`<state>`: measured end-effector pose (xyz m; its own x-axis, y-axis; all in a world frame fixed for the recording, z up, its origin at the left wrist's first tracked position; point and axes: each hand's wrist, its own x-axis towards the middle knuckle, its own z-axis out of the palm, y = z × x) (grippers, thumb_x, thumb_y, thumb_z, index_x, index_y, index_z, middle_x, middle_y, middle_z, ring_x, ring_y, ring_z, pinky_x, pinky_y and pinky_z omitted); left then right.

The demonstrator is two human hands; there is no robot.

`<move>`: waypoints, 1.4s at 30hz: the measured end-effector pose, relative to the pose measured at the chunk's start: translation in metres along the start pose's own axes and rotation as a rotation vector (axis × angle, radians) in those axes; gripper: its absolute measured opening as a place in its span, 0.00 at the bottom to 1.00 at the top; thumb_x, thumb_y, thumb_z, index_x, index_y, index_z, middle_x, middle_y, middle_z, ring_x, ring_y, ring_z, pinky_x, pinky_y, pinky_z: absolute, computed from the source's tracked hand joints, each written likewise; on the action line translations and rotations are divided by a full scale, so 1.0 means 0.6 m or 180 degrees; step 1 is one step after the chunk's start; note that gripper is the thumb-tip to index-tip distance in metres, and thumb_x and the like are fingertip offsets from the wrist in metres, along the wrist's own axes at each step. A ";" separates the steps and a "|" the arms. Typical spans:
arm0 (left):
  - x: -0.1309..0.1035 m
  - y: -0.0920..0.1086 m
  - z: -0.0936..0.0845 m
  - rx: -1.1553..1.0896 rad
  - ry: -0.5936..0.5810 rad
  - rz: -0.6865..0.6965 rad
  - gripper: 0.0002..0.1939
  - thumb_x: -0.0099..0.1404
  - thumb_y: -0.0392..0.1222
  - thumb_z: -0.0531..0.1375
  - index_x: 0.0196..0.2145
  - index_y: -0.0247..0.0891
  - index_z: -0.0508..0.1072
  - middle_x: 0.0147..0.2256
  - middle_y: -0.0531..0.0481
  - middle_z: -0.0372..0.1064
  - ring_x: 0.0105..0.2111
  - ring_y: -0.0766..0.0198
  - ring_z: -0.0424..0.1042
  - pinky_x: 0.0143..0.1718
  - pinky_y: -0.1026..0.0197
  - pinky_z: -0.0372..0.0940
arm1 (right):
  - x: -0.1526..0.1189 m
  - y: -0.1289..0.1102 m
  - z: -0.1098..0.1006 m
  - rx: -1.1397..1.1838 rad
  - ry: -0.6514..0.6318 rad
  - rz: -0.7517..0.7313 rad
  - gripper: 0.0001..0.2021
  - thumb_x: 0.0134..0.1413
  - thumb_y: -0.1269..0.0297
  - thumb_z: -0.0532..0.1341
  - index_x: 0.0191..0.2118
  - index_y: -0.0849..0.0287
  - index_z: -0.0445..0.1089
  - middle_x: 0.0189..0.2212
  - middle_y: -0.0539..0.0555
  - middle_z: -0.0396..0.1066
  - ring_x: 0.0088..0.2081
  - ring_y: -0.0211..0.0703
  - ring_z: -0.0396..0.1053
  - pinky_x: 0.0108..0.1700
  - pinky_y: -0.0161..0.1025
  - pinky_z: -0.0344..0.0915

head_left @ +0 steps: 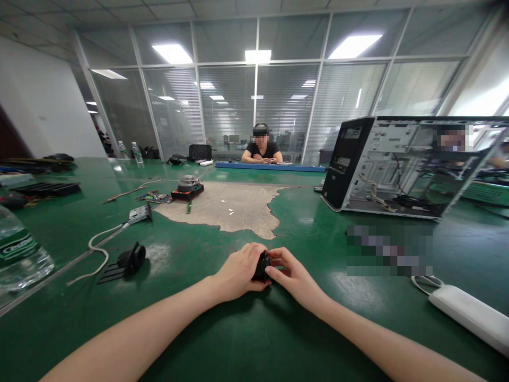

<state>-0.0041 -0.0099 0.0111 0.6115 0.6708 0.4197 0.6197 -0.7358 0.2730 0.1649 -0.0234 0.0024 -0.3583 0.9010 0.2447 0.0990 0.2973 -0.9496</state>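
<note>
A small black part (pixel 260 268) is held between my two hands just above the green table (pixel 222 339), near the middle of the view. My left hand (pixel 242 269) wraps round it from the left, with the fingers over its top and the thumb below. From the right, the fingertips and thumb of my right hand (pixel 287 273) touch its side. The fingers hide much of the part, so its full shape cannot be made out. A similar black part with prongs (pixel 133 258) lies on the table to the left.
An open computer case (pixel 345 164) stands at the right, near a white power strip (pixel 469 313). A water bottle (pixel 19 249), a cable (pixel 97 249) and a metal bracket (pixel 139 213) are left. Beyond the bare patch (pixel 246 207) sits a person (pixel 261 151).
</note>
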 end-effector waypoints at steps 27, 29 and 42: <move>0.002 -0.001 0.002 0.0044 0.0015 -0.0035 0.27 0.50 0.43 0.60 0.45 0.39 0.52 0.41 0.47 0.59 0.41 0.56 0.62 0.39 0.55 0.62 | -0.006 -0.006 0.000 -0.0436 0.0145 -0.0415 0.08 0.49 0.67 0.56 0.38 0.57 0.61 0.38 0.53 0.61 0.42 0.42 0.64 0.38 0.38 0.66; 0.002 -0.001 0.003 0.0065 0.0020 -0.0056 0.27 0.50 0.44 0.60 0.45 0.39 0.53 0.41 0.47 0.59 0.40 0.56 0.62 0.39 0.55 0.62 | -0.006 -0.006 0.001 -0.0426 0.0126 -0.0386 0.08 0.49 0.67 0.56 0.38 0.57 0.61 0.37 0.53 0.61 0.42 0.42 0.64 0.37 0.37 0.66; 0.002 0.000 -0.001 -0.0030 -0.0031 -0.0091 0.27 0.49 0.42 0.60 0.45 0.40 0.53 0.41 0.47 0.59 0.40 0.57 0.62 0.39 0.55 0.61 | -0.007 -0.011 0.002 -0.0298 -0.0071 -0.0275 0.11 0.49 0.66 0.57 0.40 0.56 0.59 0.38 0.52 0.62 0.42 0.42 0.64 0.39 0.38 0.67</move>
<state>-0.0038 -0.0092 0.0120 0.5985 0.6923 0.4031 0.6323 -0.7172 0.2929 0.1644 -0.0293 0.0071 -0.3898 0.8637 0.3195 0.1526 0.4027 -0.9025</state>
